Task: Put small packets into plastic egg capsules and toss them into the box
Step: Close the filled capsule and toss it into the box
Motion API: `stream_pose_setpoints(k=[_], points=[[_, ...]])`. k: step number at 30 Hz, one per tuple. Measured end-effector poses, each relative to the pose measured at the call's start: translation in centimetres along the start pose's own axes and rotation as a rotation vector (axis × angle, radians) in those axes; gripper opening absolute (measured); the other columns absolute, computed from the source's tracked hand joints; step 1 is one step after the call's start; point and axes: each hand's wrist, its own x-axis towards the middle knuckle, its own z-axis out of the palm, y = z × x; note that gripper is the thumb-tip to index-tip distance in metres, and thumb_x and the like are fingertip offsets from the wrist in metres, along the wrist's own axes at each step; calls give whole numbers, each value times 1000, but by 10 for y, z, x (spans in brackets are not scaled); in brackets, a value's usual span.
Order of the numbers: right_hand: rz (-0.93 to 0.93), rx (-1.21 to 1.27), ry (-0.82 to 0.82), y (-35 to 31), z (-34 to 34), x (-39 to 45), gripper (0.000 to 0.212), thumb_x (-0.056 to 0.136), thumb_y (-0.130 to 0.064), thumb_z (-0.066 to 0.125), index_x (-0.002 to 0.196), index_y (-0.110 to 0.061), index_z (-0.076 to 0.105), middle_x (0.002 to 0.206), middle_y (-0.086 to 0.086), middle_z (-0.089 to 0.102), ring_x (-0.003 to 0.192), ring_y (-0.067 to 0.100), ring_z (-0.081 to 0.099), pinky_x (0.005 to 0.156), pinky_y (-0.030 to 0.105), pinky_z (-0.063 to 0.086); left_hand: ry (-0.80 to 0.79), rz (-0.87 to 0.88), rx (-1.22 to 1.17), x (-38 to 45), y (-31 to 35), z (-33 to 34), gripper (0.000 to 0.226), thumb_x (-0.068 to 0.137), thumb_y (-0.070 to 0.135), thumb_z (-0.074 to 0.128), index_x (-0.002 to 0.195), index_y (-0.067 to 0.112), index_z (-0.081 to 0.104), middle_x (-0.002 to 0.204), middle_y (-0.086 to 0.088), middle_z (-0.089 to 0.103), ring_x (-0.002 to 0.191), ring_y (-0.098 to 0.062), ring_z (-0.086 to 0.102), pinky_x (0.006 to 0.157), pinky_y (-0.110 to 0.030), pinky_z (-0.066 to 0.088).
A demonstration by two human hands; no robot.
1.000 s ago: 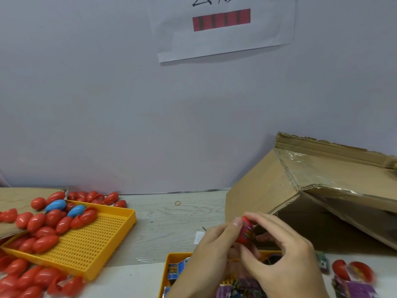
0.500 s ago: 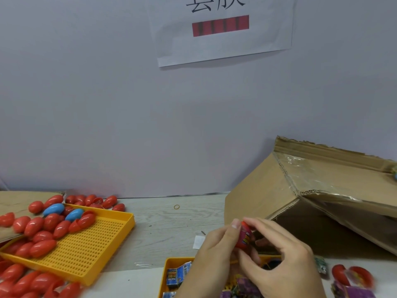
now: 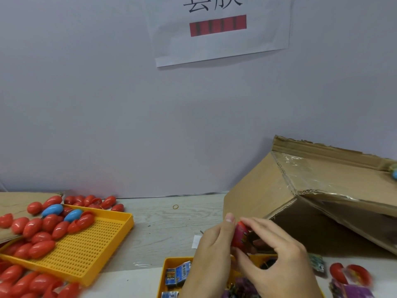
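While both hands curl together, left hand [image 3: 211, 252] and right hand [image 3: 279, 263] pinch one red egg capsule [image 3: 240, 235].

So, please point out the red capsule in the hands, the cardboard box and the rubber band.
red capsule [image 3: 240, 235], head view, its red shell.
cardboard box [image 3: 255, 196], head view, its left wall.
rubber band [image 3: 175, 206], head view, its ring.
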Motion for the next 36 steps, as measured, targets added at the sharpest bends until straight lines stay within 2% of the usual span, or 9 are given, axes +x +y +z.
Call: stream_pose_setpoints(k=[2, 5, 8, 11, 17, 20, 23, 30, 36], points=[[14, -1, 10, -1, 0, 0, 50, 60, -15, 89, 107, -27, 73, 102, -19, 65, 94, -1, 58, 71, 7, 47, 42, 50, 66, 2, 0, 0, 29, 95, 50, 50, 91, 34, 74, 91, 5, 74, 89, -9, 70, 78, -29, 57], [29, -3, 9, -2, 1, -1, 52, 62, -17, 88, 110, -29, 71, 103, -21, 62, 97, -3, 56, 74, 9, 48, 40, 16, -23, 4, 0, -3, 22, 97, 27, 57, 87, 20, 76, 88, -6, 75, 85, -20, 72, 76, -37, 60], [31, 42, 43, -5, 2, -1, 56, 65, -23, 86, 116, -35, 66, 106, -24, 63, 99, -3, 58, 73, 9, 49, 31, -122, -380, 4, 3, -5, 27, 101, 16, 49, 100, 1, 70, 76, -20, 72, 62, -25, 69, 57, -30, 57], [50, 138, 104, -8, 1, 1, 52, 70, -39, 76, 119, -40, 61, 109, -25, 63, 106, -2, 59, 71, 15, 52, 58, -170, -722, 3, 7, -7, 34, 101, 11, 42, 103, -16, 61, 71, -26, 64, 57, -27, 66, 50, -30, 56], [53, 193, 117, -8, 2, 1, 34, 79, -46, 61, 113, -41, 63, 107, -23, 65, 103, 0, 61, 67, 19, 52, -56, -222, -1049, -1, 10, -18, 36, 93, 7, 43, 86, -16, 70, 73, -22, 60, 52, -24, 60, 48, -29, 56], [55, 199, 125, -7, 1, 2, 34, 77, -43, 58, 110, -41, 65, 104, -21, 65, 100, 0, 62, 66, 21, 51, -149, -217, -1129, -5, 15, -22, 33, 83, 4, 44, 85, -16, 70, 72, -21, 59, 50, -23, 57, 46, -27, 53], [52, 211, 129, -7, 1, 1, 31, 77, -38, 60, 108, -40, 65, 103, -20, 66, 99, 1, 62, 65, 20, 51, -162, -204, -1143, -5, 16, -22, 34, 84, 6, 45, 86, -15, 71, 73, -21, 59, 50, -23, 57, 46, -28, 52], [62, 204, 125, -8, 1, 2, 31, 77, -44, 56, 107, -44, 63, 102, -23, 65, 99, 0, 61, 65, 19, 51, 4, -173, -1020, -2, 16, -18, 34, 84, 13, 65, 109, -11, 62, 89, -27, 67, 68, -28, 67, 57, -28, 59], [81, 190, 123, -9, 2, 2, 32, 77, -45, 54, 108, -44, 62, 102, -23, 65, 98, 2, 62, 64, 20, 51, 121, -146, -1013, 1, 13, -17, 42, 74, 13, 75, 106, -11, 63, 95, -27, 69, 77, -30, 71, 65, -30, 63]])
